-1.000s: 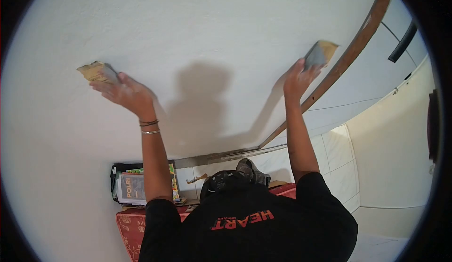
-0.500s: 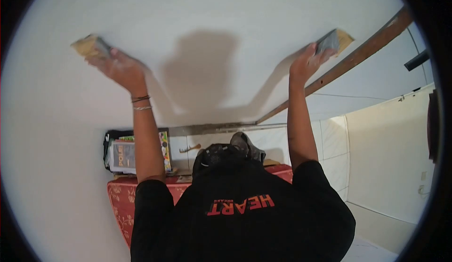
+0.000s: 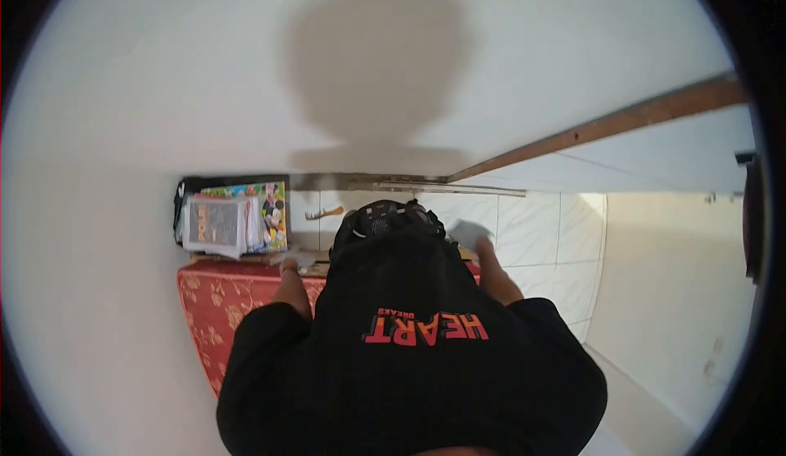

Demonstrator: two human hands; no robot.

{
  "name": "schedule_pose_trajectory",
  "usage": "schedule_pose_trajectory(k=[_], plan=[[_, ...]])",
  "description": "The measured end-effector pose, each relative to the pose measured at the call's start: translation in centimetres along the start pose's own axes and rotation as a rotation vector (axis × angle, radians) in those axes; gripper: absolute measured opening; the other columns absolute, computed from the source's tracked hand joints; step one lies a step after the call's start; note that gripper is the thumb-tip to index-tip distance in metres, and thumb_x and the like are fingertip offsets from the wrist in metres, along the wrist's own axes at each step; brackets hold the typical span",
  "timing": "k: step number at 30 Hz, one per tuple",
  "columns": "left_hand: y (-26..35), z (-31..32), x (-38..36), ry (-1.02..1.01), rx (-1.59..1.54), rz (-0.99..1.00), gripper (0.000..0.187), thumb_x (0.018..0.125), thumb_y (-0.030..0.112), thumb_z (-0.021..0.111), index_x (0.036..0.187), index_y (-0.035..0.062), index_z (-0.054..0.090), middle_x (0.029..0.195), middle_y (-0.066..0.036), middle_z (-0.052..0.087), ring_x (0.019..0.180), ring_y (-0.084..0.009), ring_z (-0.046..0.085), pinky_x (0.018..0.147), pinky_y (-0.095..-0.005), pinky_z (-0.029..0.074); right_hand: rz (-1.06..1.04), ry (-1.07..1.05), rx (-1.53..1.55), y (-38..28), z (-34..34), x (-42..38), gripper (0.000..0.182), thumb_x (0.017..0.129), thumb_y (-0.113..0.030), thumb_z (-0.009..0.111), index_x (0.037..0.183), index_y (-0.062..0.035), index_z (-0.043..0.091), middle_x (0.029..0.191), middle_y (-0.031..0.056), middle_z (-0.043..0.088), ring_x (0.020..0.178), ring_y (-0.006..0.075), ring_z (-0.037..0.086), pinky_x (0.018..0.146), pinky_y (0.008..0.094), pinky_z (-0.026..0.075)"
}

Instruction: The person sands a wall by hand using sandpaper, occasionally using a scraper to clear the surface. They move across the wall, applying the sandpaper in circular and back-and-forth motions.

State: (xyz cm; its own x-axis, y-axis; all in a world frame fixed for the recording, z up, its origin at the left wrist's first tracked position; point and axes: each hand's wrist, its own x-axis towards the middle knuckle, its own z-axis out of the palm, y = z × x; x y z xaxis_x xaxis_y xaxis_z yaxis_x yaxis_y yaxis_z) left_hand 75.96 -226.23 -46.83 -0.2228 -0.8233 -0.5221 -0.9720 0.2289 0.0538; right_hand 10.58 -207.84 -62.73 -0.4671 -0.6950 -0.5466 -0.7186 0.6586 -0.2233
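Both my arms hang down at the sides of my body. My right hand [image 3: 485, 249] is closed on a folded piece of grey sandpaper [image 3: 469, 232], held beside my right hip above the tiled floor. On the other side, my left hand [image 3: 289, 266] is low by the edge of the red mattress. A blurred greyish piece, also sandpaper by its look half a second ago, shows at its fingers. Most of the fingers of both hands are small or hidden from above.
A white wall [image 3: 180, 88] with my head's shadow rises in front. A brown wooden post [image 3: 589, 133] runs along it at right. At its foot lie a black container [image 3: 182, 198] of papers and books, and a wooden-handled tool [image 3: 326, 213]. A red flowered mattress [image 3: 214, 300] is behind at left.
Both hands have come off the wall and dropped down to my sides, the sandpaper with them. My view has tilted slightly, and my shadow now looks larger.
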Motion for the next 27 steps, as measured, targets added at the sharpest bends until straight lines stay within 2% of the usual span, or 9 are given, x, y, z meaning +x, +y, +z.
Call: schedule_pose_trajectory(k=[3,8,9,10,13,14,16,21,27], plan=[[-1.3,3.7,-10.9,-0.326,0.320,-0.189,0.042,0.090,0.031,0.043,0.119,0.0025,0.053,0.117,-0.017,0.057,0.104,-0.0261,0.058,0.082,-0.0413,0.048,0.150,-0.067,0.304,7.8,-2.8,-9.3,0.024,0.085,-0.029,0.047,0.093,-0.0097,0.059,0.077,0.0084,0.061,0.066,0.0227,0.059,0.059,0.0412,0.049],[3.3,4.7,-15.5,-0.685,0.180,0.044,0.026,0.074,0.033,0.060,0.090,0.0158,0.071,0.095,-0.010,0.067,0.082,-0.0290,0.064,0.065,-0.0489,0.051,0.784,-0.204,1.025,-3.8,-21.3,-20.0,0.024,0.085,-0.033,0.047,0.090,-0.0126,0.058,0.073,0.0039,0.058,0.062,0.0206,0.055,0.056,0.0400,0.048],[7.4,-4.7,-15.1,-0.719,0.292,0.065,0.023,0.078,0.027,0.052,0.086,0.0125,0.069,0.086,-0.008,0.067,0.080,-0.0230,0.064,0.064,-0.0387,0.049,0.706,-0.250,1.148,-3.2,-20.2,-18.6,0.024,0.085,-0.035,0.047,0.090,-0.0141,0.058,0.073,0.0021,0.056,0.062,0.0199,0.054,0.056,0.0404,0.048],[6.5,-0.4,-16.4,-0.740,0.279,0.050,0.023,0.078,0.027,0.052,0.086,0.0125,0.069,0.086,-0.008,0.067,0.080,-0.0230,0.064,0.064,-0.0387,0.049,0.625,-0.293,1.277,-2.6,-18.8,-15.8,0.025,0.085,-0.037,0.047,0.090,-0.0156,0.057,0.074,0.0003,0.055,0.061,0.0193,0.053,0.056,0.0407,0.047],[1.7,6.5,-5.6,0.375,-1.292,-0.680,0.030,0.089,0.024,0.042,0.099,0.0050,0.062,0.099,-0.014,0.064,0.088,-0.0295,0.062,0.074,-0.0446,0.047,0.427,-0.149,1.112,-11.8,-22.5,-9.5,0.025,0.083,-0.035,0.055,0.084,-0.0104,0.053,0.084,0.0044,0.054,0.075,0.0183,0.053,0.064,0.0365,0.051],[1.5,-1.1,-5.1,0.146,-1.610,-0.875,0.044,0.094,0.033,0.039,0.118,-0.0020,0.050,0.110,-0.012,0.057,0.094,-0.0240,0.058,0.081,-0.0343,0.047,0.399,-0.316,1.096,-15.6,-26.0,-8.5,0.045,0.086,-0.035,0.056,0.118,-0.0035,0.050,0.110,0.0075,0.056,0.099,0.0222,0.053,0.078,0.0406,0.049],[3.9,-8.7,-2.4,0.330,-1.839,-0.567,0.047,0.095,0.034,0.039,0.120,-0.0043,0.047,0.112,-0.013,0.056,0.098,-0.0235,0.058,0.085,-0.0336,0.046,0.249,-0.322,1.143,-20.9,-29.6,-6.3,0.048,0.083,-0.034,0.059,0.118,-0.0028,0.048,0.116,0.0079,0.052,0.107,0.0204,0.050,0.082,0.0419,0.048],[6.2,-23.2,0.4,0.449,-1.922,-0.493,0.045,0.092,0.034,0.045,0.113,-0.0054,0.052,0.107,-0.011,0.058,0.094,-0.0204,0.057,0.084,-0.0325,0.044,-0.200,-0.388,1.311,-31.2,-37.3,-6.0,0.045,0.087,-0.026,0.057,0.121,-0.0027,0.042,0.115,0.0101,0.052,0.109,0.0211,0.050,0.089,0.0391,0.044],[9.2,-38.6,2.6,0.364,-1.729,0.076,0.038,0.087,0.032,0.056,0.101,-0.0029,0.060,0.092,-0.004,0.061,0.081,-0.0127,0.054,0.075,-0.0282,0.042,-0.303,-0.536,1.225,-42.8,-37.4,-7.6,0.047,0.086,-0.018,0.057,0.125,-0.0001,0.040,0.123,0.0110,0.049,0.115,0.0235,0.046,0.096,0.0391,0.037]])
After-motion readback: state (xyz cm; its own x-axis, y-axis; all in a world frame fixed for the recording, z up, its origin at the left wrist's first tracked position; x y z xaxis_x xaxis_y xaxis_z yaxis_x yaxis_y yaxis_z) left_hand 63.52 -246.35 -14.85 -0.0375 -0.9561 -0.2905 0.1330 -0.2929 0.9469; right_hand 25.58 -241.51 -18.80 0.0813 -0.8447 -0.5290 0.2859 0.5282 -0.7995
